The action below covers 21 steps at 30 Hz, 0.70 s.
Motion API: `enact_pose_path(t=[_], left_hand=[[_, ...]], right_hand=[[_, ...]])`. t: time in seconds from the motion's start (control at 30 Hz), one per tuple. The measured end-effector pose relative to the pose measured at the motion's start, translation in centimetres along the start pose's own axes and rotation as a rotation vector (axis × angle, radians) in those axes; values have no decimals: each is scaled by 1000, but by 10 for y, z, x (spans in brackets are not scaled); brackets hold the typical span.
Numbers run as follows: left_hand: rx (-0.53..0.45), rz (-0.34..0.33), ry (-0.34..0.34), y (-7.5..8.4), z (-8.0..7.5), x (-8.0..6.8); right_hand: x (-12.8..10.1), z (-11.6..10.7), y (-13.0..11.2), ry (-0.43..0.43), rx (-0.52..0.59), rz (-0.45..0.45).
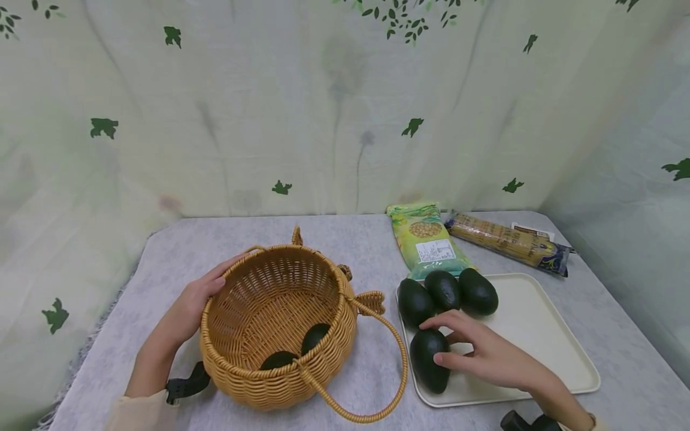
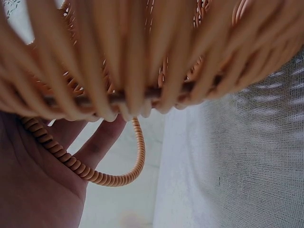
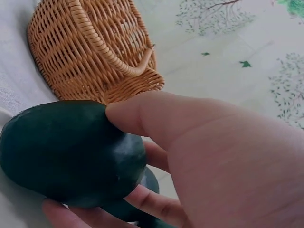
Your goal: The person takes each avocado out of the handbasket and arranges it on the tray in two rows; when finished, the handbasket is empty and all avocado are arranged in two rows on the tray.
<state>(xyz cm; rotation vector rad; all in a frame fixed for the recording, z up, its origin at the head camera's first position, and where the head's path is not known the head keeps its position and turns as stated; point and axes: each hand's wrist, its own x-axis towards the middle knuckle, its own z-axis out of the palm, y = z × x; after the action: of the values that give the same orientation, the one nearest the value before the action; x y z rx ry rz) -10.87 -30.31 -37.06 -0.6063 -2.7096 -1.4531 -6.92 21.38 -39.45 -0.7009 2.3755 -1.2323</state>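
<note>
Our left hand [image 1: 188, 308] braces the basket [image 1: 277, 326] by its rim, fingers relaxed, steadying it on the counter [image 1: 356, 239]; our right hand [image 1: 482, 353] grasps the nearest avocado [image 1: 429, 359] on the tray [image 1: 544, 335].

Left of my right hand [image 1: 485, 356] the basket [image 1: 277, 323] mouth gapes open; only its fallen handle [image 1: 377, 383] lies between.

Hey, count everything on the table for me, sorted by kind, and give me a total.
Avocados: 6, with 4 on the tray (one under the right hand) and 2 in the basket
Wicker baskets: 1, touched by the left hand
Trays: 1
Green bean packet: 1
Noodle packet: 1
Total: 10
</note>
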Motion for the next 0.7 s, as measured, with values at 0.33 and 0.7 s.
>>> enact_pose_path(t=[0.33,0.7], left_hand=[[1,-1,-1,0,-1,0],[2,7,-6,-1,-1,1]], right_hand=[[1,-3,-2,9,-19,1],[-1,-10,-4,18,-51,10]])
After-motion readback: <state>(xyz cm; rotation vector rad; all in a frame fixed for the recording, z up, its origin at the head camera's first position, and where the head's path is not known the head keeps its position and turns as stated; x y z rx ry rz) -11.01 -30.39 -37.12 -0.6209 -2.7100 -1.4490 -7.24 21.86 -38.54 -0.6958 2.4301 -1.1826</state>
